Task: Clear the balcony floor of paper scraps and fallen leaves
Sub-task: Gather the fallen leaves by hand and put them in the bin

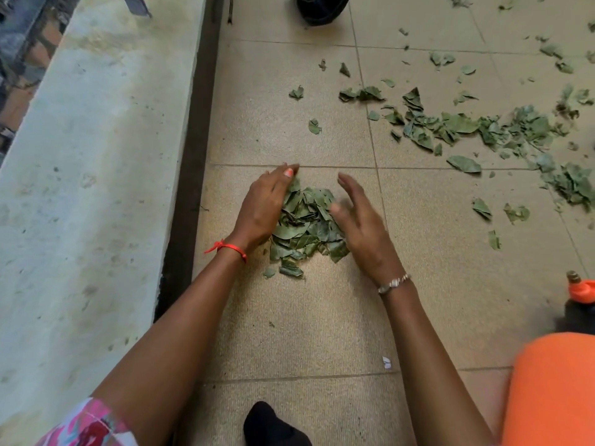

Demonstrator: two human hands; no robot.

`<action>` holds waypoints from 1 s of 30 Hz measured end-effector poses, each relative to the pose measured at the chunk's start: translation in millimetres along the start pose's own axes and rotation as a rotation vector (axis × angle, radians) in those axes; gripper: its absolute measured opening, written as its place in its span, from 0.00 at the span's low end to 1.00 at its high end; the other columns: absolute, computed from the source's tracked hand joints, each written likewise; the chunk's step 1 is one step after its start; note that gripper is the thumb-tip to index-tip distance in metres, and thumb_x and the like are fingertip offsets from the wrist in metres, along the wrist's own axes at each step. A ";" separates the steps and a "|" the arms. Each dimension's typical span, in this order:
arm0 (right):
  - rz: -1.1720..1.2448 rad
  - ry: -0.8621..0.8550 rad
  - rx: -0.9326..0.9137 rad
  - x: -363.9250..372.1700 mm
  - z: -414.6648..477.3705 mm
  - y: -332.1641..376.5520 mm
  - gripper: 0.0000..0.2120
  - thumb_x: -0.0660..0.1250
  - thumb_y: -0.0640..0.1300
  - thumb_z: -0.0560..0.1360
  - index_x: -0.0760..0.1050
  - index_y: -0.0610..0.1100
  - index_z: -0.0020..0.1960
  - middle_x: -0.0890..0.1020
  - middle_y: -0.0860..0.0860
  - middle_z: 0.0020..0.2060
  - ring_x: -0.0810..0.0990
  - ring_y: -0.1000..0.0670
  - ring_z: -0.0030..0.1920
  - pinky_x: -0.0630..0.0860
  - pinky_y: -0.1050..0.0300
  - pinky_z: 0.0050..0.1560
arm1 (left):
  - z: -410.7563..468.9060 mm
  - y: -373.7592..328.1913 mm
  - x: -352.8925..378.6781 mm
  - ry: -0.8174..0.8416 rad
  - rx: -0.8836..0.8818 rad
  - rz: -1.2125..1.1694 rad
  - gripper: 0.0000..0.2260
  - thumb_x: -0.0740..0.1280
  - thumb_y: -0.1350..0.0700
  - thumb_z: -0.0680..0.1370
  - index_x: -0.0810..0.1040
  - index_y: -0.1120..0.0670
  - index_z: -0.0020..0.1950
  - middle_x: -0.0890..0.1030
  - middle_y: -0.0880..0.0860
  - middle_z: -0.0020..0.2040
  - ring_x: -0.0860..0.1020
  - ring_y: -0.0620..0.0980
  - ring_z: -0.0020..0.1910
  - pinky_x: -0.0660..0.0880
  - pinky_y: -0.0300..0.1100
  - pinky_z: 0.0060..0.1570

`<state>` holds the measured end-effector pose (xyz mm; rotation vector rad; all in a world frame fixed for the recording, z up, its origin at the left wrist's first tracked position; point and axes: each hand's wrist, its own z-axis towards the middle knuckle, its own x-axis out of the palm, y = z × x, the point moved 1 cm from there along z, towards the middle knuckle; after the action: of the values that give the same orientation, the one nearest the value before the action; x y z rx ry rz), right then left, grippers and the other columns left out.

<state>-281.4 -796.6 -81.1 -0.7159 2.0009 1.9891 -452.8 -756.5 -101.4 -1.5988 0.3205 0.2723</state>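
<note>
A small pile of green fallen leaves (306,226) lies on the tan tiled balcony floor (289,317) in the middle of the view. My left hand (264,207) presses against the pile's left side with straight fingers. My right hand (360,217) hovers at the pile's right side, fingers relaxed and slightly blurred, holding nothing. Many more loose leaves (502,130) are scattered across the tiles to the upper right. One tiny white paper scrap (386,362) lies on the floor nearer to me, between my arms.
A pale concrete ledge (96,188) runs along the left, with a dark gutter strip (190,188) at its foot. A black object (322,8) stands at the top edge. An orange object (553,391) and a dark bottle with an orange cap (579,304) sit at the lower right.
</note>
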 end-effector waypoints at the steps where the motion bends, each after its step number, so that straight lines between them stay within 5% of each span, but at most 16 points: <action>1: -0.109 0.074 0.002 3.2 -11.8 -4.1 0.38 0.55 0.68 0.71 0.49 0.55 0.75 0.57 0.53 0.75 0.58 0.58 0.70 0.61 0.64 0.66 | 0.4 0.0 -0.1 0.025 -0.001 0.002 0.25 0.50 0.44 0.78 0.73 0.53 0.68 0.75 0.52 0.66 0.71 0.46 0.66 0.66 0.45 0.69; 4: -0.481 0.148 -0.057 24.2 -34.9 -12.0 0.54 0.55 0.78 0.59 0.35 0.57 0.74 0.40 0.52 0.76 0.39 0.53 0.75 0.42 0.51 0.75 | 2.0 -1.1 -1.8 0.049 -0.016 -0.058 0.25 0.50 0.44 0.78 0.76 0.54 0.65 0.78 0.51 0.63 0.74 0.44 0.64 0.67 0.40 0.67; 6: -0.596 0.089 -0.096 40.0 -37.1 -12.9 0.57 0.55 0.80 0.56 0.34 0.56 0.74 0.37 0.48 0.76 0.35 0.49 0.75 0.37 0.47 0.74 | -0.4 -1.4 -0.6 0.062 -0.009 -0.054 0.24 0.51 0.44 0.77 0.78 0.53 0.63 0.80 0.49 0.60 0.76 0.43 0.61 0.69 0.40 0.65; 10: -0.581 -0.080 -0.023 48.2 -10.5 -7.2 0.60 0.57 0.80 0.54 0.38 0.53 0.75 0.42 0.43 0.76 0.39 0.44 0.76 0.40 0.48 0.74 | -6.3 -1.9 4.5 0.068 -0.003 -0.022 0.22 0.53 0.45 0.77 0.78 0.53 0.63 0.80 0.48 0.60 0.76 0.42 0.60 0.71 0.41 0.64; 14: -0.499 -0.032 -0.043 48.4 18.9 -1.9 0.54 0.65 0.71 0.61 0.45 0.46 0.76 0.51 0.44 0.75 0.44 0.46 0.76 0.39 0.53 0.75 | -7.9 -4.2 8.7 0.056 0.045 0.050 0.21 0.54 0.45 0.77 0.75 0.52 0.64 0.78 0.47 0.62 0.75 0.43 0.61 0.71 0.43 0.63; 16: -0.422 0.018 -0.088 50.7 26.1 -0.8 0.50 0.70 0.62 0.66 0.49 0.42 0.76 0.56 0.45 0.74 0.48 0.47 0.76 0.43 0.54 0.76 | -8.6 -3.7 11.2 0.033 0.046 0.042 0.21 0.55 0.46 0.77 0.74 0.52 0.65 0.77 0.47 0.61 0.75 0.43 0.60 0.71 0.42 0.62; 18: -0.268 0.033 -0.135 52.6 27.3 1.2 0.44 0.73 0.52 0.68 0.54 0.40 0.74 0.63 0.45 0.71 0.59 0.47 0.73 0.57 0.51 0.74 | -9.0 -3.8 13.4 -0.008 0.030 -0.018 0.21 0.55 0.46 0.77 0.74 0.54 0.64 0.78 0.49 0.60 0.76 0.44 0.58 0.72 0.41 0.60; 20: -0.062 0.027 -0.157 57.2 23.9 7.4 0.36 0.72 0.41 0.68 0.59 0.39 0.71 0.68 0.45 0.64 0.69 0.50 0.64 0.68 0.59 0.66 | -8.6 -5.2 14.2 -0.052 -0.002 -0.096 0.20 0.56 0.47 0.77 0.76 0.56 0.62 0.80 0.51 0.56 0.78 0.44 0.55 0.74 0.40 0.57; 22: 0.133 0.022 -0.112 64.1 19.9 15.5 0.31 0.67 0.32 0.68 0.62 0.39 0.69 0.69 0.45 0.61 0.71 0.53 0.60 0.69 0.70 0.60 | -9.6 -7.9 14.7 -0.113 -0.053 -0.220 0.17 0.56 0.49 0.79 0.78 0.56 0.58 0.81 0.50 0.51 0.79 0.44 0.51 0.75 0.38 0.53; 26: 0.615 -0.148 0.035 80.5 17.1 28.2 0.21 0.60 0.36 0.66 0.74 0.40 0.59 0.77 0.41 0.56 0.76 0.50 0.55 0.73 0.65 0.51 | -17.2 -17.6 18.4 -0.270 -0.147 -0.551 0.14 0.54 0.57 0.82 0.79 0.58 0.52 0.80 0.51 0.48 0.78 0.43 0.49 0.74 0.36 0.51; 30: 0.710 -0.374 0.150 96.3 17.6 42.1 0.11 0.62 0.44 0.78 0.78 0.40 0.55 0.81 0.45 0.52 0.79 0.52 0.53 0.75 0.62 0.53 | -21.2 -21.8 17.5 -0.282 -0.177 -0.670 0.11 0.55 0.61 0.82 0.77 0.59 0.52 0.78 0.50 0.46 0.77 0.38 0.44 0.74 0.30 0.46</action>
<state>-387.4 -798.1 -92.4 0.4474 2.3037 2.0485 -429.0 -777.5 -86.5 -1.7200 -0.4673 0.0034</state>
